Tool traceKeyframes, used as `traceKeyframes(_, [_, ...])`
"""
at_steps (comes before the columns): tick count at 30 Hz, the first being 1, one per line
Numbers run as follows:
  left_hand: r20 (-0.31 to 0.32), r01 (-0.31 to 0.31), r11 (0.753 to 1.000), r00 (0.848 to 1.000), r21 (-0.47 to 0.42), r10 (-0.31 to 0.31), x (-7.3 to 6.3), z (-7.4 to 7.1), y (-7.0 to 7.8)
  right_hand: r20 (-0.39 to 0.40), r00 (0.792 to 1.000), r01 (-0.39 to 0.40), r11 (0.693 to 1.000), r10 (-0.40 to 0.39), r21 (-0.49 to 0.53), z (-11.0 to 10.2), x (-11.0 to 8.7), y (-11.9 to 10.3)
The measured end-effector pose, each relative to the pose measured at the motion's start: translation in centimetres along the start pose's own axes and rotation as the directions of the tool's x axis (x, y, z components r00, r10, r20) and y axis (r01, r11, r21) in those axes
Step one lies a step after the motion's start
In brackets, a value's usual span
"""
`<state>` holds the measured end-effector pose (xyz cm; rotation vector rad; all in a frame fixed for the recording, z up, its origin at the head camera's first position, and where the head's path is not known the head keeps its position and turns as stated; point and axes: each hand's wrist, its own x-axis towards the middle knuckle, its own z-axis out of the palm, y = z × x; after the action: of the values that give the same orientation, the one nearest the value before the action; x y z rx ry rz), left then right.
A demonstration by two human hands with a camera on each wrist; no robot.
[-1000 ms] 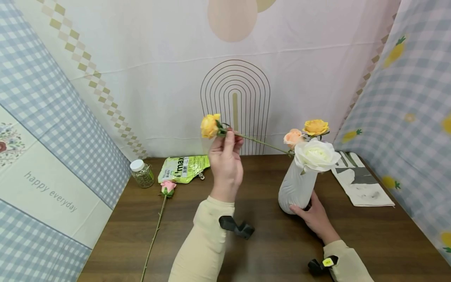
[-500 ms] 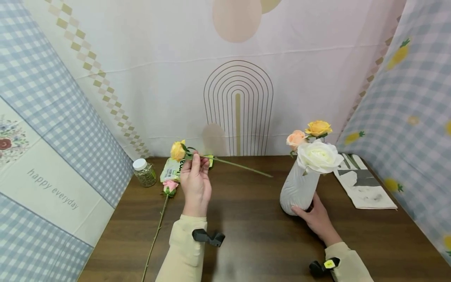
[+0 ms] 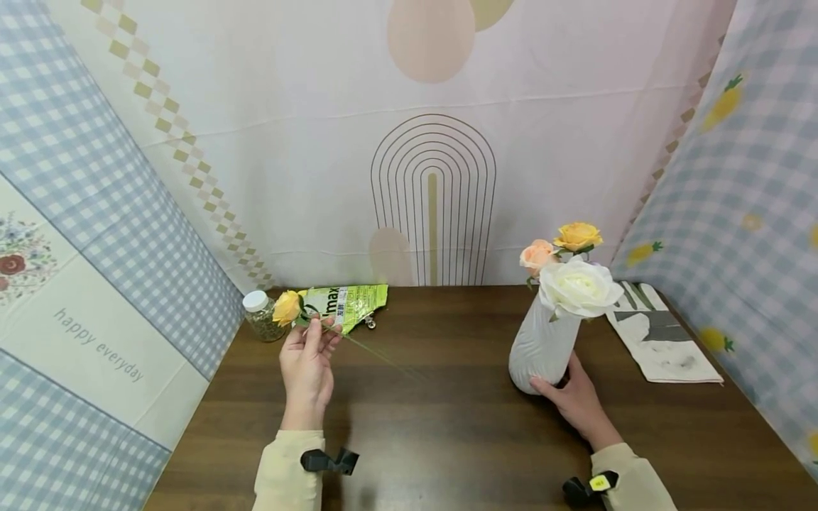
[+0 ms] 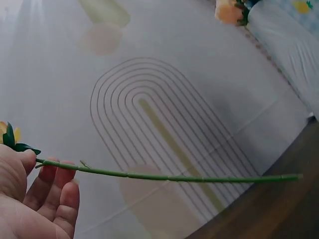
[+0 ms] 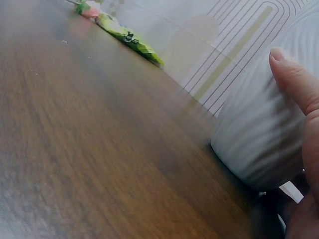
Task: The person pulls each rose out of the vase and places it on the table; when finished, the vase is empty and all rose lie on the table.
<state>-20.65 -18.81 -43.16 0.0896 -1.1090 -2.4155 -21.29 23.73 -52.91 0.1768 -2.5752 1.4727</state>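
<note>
My L hand (image 3: 308, 372) pinches a yellow rose (image 3: 287, 308) by its stem (image 4: 194, 179), up over the worktop (image 3: 441, 440), nr the green bag (image 3: 372, 301). My R hand (image 3: 573, 399) grips the white vase (image 3: 543, 348) low down, w/ a big white flower (image 3: 579, 286) up top.

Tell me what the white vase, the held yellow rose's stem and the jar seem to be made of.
White vase: probably ceramic, matte to satin; its wavy ridges shade softly, though plastic is possible.
Yellow rose stem: likely plastic, smooth; fairly uniform green with faint joint marks.
Jar: clear glass or plastic, wall see-through; finish too small to judge.
</note>
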Motion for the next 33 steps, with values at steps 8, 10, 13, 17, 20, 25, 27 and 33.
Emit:
traceKeyframes(8, [-0.059, -0.041, 0.948, 0.996, 0.317, 0.062, 0.2, -2.1, 0.1, 0.004, 1.0, 0.009, 1.0, -0.009, 0.011, 0.1, 0.1, 0.7])
traceKeyframes(10, [-0.072, -0.041, 0.929, 0.995, 0.368, 0.072, 0.4, -2.4, 0.0, 0.004, 1.0, 0.012, 1.0, -0.012, 0.018, 0.1, 0.1, 0.7])
traceKeyframes(13, [-0.071, -0.037, 0.894, 0.995, 0.447, 0.076, 0.8, -2.9, -0.5, 0.003, 1.0, 0.018, 1.0, -0.018, 0.022, 0.1, 0.3, 0.8])
traceKeyframes(17, [-0.035, -0.018, 0.816, 0.998, 0.577, 0.047, 1.3, -3.6, -1.3, 0.002, 1.0, 0.014, 1.0, -0.014, 0.011, 0.2, 0.4, 1.3])
traceKeyframes(20, [0.001, -0.006, 0.758, 1.0, 0.652, 0.007, 1.3, -4.2, -1.6, 0.008, 1.0, 0.014, 1.0, -0.014, 0.013, 0.0, 0.2, 0.3])
traceKeyframes(25, [0.048, 0.02, 0.704, 0.996, 0.71, -0.077, 1.0, -5.2, -1.7, 0.016, 1.0, 0.012, 1.0, -0.013, 0.016, -0.5, -0.3, -2.1])
traceKeyframes(27, [0.073, 0.027, 0.691, 0.991, 0.722, -0.115, 0.9, -5.7, -1.8, 0.015, 1.0, 0.005, 1.0, -0.005, 0.014, -0.6, -0.4, -2.6])
traceKeyframes(33, [0.123, -0.039, 0.489, 0.982, 0.871, -0.142, 0.9, -7.2, -2.3, 0.003, 1.0, 0.015, 1.0, -0.015, 0.018, -0.6, -0.5, -2.9])
